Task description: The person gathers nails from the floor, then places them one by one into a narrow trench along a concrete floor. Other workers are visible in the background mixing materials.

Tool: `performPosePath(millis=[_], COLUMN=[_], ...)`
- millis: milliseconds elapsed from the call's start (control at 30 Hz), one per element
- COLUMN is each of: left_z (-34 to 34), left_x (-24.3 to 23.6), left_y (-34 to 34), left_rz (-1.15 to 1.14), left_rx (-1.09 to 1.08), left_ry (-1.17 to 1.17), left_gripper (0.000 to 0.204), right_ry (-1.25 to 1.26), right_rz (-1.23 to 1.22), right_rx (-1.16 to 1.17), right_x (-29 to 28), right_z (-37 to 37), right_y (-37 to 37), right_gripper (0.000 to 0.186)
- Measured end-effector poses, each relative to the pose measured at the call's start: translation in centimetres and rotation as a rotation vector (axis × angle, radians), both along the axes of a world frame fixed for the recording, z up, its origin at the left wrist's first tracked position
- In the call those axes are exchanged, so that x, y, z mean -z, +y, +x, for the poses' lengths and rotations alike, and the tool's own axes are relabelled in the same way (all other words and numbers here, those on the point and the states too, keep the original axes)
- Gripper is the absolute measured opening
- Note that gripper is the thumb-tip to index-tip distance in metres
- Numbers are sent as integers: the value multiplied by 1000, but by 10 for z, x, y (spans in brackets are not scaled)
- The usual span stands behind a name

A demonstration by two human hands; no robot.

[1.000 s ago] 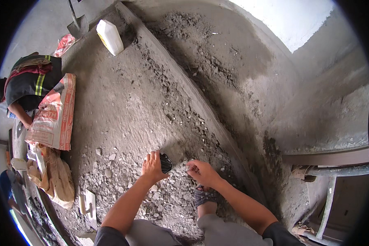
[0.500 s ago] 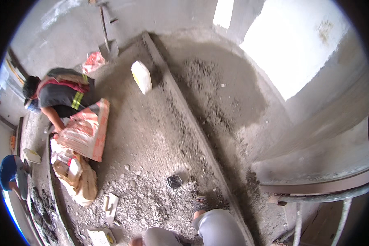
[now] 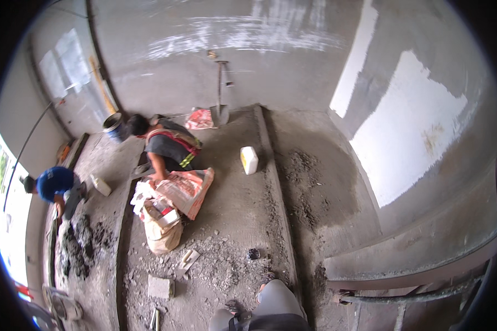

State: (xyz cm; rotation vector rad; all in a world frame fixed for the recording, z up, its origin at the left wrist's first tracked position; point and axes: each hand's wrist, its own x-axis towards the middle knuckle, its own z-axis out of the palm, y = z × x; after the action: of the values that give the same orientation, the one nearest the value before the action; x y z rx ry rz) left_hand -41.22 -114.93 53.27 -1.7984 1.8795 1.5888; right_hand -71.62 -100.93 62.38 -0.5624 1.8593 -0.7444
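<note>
Room between trowel [image 3: 188,261] and black object [image 3: 253,254]

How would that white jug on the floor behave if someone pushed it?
The white jug would probably tip or slide rather than roll, since its sides look flattish. It's likely fairly stiff, holding a crisp shape.

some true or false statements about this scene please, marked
1. The long-handled metal shovel stands against the grey wall. True.
2. The small black object lies left of the flat rectangular trowel. False: right of it.
3. The white plastic jug stands right of the long grey ledge. False: left of it.
4. A person in a blue shirt bends forward at left. True.
5. Both of the wearer's own hands are out of view. True.
</note>
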Motion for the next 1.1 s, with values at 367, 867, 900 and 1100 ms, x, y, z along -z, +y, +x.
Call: performPosePath(millis=[367, 867, 900, 1100], left_z=[107, 325, 322, 304], left_x=[20, 142, 142, 132], left_y=[86, 249, 249, 249], left_rz=[34, 251, 251, 232], left_rx=[-234, -410, -436, -517], left_ry=[-81, -502, -484, -420], left_gripper=[35, 36, 36, 37], right_ry=[36, 32, 40, 47], right_rz=[-43, -12, -6, 17], right_rx=[-263, -400, -403, -415], right_x=[-41, -31, -29, -25], right_z=[24, 33, 31, 26], right_y=[-25, -36, -34, -32], right_gripper=[35, 36, 36, 36])
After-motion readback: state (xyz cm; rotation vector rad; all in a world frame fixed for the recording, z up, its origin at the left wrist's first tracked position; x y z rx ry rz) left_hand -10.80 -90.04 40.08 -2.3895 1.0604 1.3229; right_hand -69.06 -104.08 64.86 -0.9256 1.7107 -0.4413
